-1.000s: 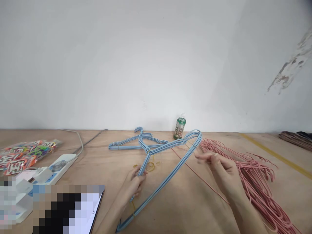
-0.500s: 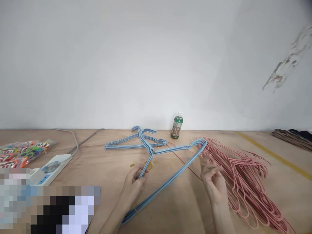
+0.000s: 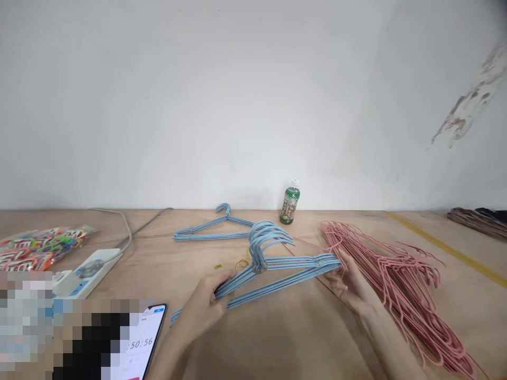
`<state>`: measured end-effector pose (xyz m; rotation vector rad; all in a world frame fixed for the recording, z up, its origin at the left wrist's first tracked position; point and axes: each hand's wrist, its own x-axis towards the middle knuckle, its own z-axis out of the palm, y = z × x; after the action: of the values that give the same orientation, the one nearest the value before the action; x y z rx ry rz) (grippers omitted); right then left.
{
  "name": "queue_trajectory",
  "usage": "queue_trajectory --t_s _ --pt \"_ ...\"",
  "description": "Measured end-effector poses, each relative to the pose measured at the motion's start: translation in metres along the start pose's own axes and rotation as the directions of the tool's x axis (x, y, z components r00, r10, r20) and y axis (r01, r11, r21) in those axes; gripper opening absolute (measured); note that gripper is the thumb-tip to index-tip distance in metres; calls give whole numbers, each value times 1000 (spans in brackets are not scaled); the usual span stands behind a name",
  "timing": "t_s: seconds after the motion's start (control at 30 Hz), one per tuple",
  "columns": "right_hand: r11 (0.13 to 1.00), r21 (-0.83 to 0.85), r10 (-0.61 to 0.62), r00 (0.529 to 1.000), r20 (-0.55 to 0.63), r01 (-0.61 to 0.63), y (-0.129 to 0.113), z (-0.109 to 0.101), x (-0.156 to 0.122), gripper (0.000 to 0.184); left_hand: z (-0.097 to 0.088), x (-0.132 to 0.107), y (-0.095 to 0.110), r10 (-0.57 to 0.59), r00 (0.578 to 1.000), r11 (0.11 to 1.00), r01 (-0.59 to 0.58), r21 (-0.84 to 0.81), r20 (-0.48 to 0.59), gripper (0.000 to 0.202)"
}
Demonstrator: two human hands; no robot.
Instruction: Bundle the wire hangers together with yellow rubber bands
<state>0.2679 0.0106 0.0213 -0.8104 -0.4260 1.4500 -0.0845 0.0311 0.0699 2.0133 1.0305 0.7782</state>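
A bundle of blue wire hangers (image 3: 277, 262) is held up between my two hands, its hooks fanned slightly at the top. My left hand (image 3: 212, 298) is closed around the left shoulder of the bundle. At the right corner, my right hand (image 3: 348, 282) grips the bundle's end, its fingertips partly hidden. Rubber bands appear tied near the neck and right end. Behind it, a second bundle of blue hangers (image 3: 209, 236) lies flat on the table. Loose yellow rubber bands (image 3: 241, 264) rest on the wood between the bundles.
A heap of pink wire hangers (image 3: 392, 285) spreads over the right side. A green-labelled bottle (image 3: 290, 203) stands near the wall. On the left are a power strip (image 3: 99, 269) with a cable, bagged colourful items (image 3: 51, 245) and a phone (image 3: 148, 340). Dark folded things (image 3: 479, 221) lie far right.
The held bundle has turned from a slant to nearly level, its hooks now toward me and fanned. My right hand, free before, has come onto its right end. My left hand still holds it.
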Motion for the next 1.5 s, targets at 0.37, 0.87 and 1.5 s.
queue_trajectory --t_s 0.37,0.87,1.5 --pt "765 -621 190 981 -40 -174 0 -17 17 28 9 -11 10 26 999 980 -33 198 38 40" --pt "154 -932 -381 890 251 329 -18 32 10 36 20 5 -9 -27 992 997 37 74 -126 41" --pt "9 -928 -776 588 229 373 44 40 -13 31 31 10 -12 -99 976 995 91 -52 -194 18"
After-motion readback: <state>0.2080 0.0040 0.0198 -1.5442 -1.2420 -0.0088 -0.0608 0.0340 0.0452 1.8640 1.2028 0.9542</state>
